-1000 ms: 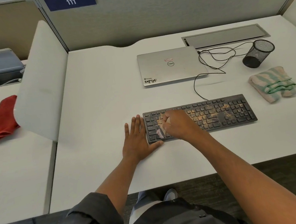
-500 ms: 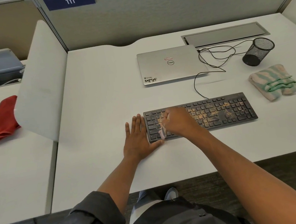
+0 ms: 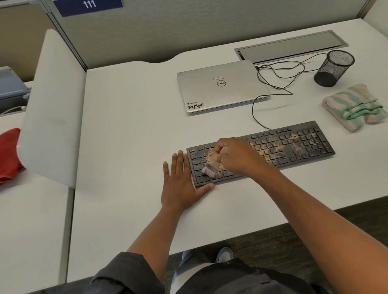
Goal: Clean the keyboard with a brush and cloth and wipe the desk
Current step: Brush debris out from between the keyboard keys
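Nearest, left hand [image 3: 181,183] flat on the counter [image 3: 125,134], fingers straight and spread narrow, thumb against the near left corner of the keyboard [image 3: 290,147], bracing it. Just beyond, right hand [image 3: 235,156] curled round a small brush [image 3: 210,170], pale bristle end down on the keys at the left end. Left block of keys mostly dark and clear; sandy dust thick over the middle and right keys, so brushing judged less than half done.

Risks from here, as judgement only:
- Sweeping toward the near edge likely to push dust onto the bare counter, into the lap or onto the floor; more to wipe later.
- Pressing hard with bristles could drive grit down between keys rather than lift it.
- Easing the bracing thumb could let the keyboard skid or swing on its black cable [image 3: 255,115], tugging toward the closed laptop [image 3: 222,87].
- Flicking dust rightward could soil the folded striped cloth [image 3: 355,107], lying just past the keyboard's right end, before use.
- Farther back, mesh pen cup [image 3: 333,68] lying tilted among loose cable loops; a snagged cable could roll it
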A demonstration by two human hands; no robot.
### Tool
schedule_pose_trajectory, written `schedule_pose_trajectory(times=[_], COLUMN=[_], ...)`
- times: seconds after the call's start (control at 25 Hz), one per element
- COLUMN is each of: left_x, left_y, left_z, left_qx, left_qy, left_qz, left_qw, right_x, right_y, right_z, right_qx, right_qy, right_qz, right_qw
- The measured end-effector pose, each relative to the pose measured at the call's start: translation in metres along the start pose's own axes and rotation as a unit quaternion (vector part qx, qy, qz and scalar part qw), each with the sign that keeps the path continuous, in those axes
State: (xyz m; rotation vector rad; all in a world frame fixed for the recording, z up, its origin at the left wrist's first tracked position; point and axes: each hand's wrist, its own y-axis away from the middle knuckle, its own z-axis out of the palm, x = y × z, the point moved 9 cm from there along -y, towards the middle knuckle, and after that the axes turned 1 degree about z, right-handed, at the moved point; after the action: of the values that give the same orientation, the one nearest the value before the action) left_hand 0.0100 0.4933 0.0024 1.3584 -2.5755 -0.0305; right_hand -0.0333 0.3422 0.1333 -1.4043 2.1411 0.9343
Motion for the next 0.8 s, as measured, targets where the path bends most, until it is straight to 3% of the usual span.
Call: schedule_pose_trajectory(times=[0.16,0.32,0.52,0.72,0.8], left_x=[0.001,0.001,0.000,0.001,0.000], left_y=[-0.001,0.001,0.000,0.001,0.000], left_z=[-0.001,-0.001,0.000,-0.001,0.000], left_qx=[0.001,0.000,-0.001,0.002,0.000], left_qy=[0.000,0.001,0.001,0.003,0.003], left_qz=[0.000,0.004,0.004,0.004,0.003], left_qw=[1.000,1.000,1.000,1.000,1.000], right_x=[-0.002,0.014,-0.001,-0.007,-0.008], right_y=[0.004,0.004,0.012,0.014,0.011], right_z=[0.013,-0.007,0.005,0.010,0.001], right_qx=[-0.027,-0.008,0.001,-0.003,0.019], right_qy=[0.010,0.068,0.010,0.089,0.070], right_qz=[-0.038,-0.014,-0.041,-0.022,-0.020], right_qw=[0.999,0.998,0.999,0.996,0.997])
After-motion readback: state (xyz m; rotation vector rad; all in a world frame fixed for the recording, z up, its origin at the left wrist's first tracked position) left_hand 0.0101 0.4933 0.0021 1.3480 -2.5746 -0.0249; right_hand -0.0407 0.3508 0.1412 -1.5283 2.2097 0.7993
